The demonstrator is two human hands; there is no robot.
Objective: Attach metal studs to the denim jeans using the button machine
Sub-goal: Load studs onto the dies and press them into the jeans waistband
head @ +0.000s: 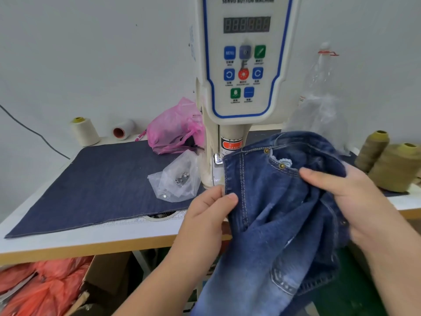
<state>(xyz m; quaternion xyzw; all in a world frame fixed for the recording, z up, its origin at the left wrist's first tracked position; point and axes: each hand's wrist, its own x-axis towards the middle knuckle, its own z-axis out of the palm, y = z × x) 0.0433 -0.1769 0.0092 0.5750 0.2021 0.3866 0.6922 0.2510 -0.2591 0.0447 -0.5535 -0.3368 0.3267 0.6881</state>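
A person's left hand (pixel 210 207) pinches the jeans (pixel 271 201) edge; the right hand (pixel 355 197), at three o'clock, grips the bunched waist, likely spreading the pocket with two studs (pixel 282 165) toward the button machine (pixel 241 71) at twelve.

Both forearms enter from the lower edge of the view and extend forward and upward, bare to the wrist.

The left hand (pixel 208 209) is positioned palm inward, thumb uppermost. Thumb and curled fingers pinch the stitched edge of the jeans (pixel 268 201) (the fingertips themselves are hidden behind the cloth).

The right hand (pixel 350 197) lies to the right, well apart from the left hand. Its thumb points left across the top of the fabric, pressing down, while the remaining fingers curl beneath the bunched cloth and grip it.
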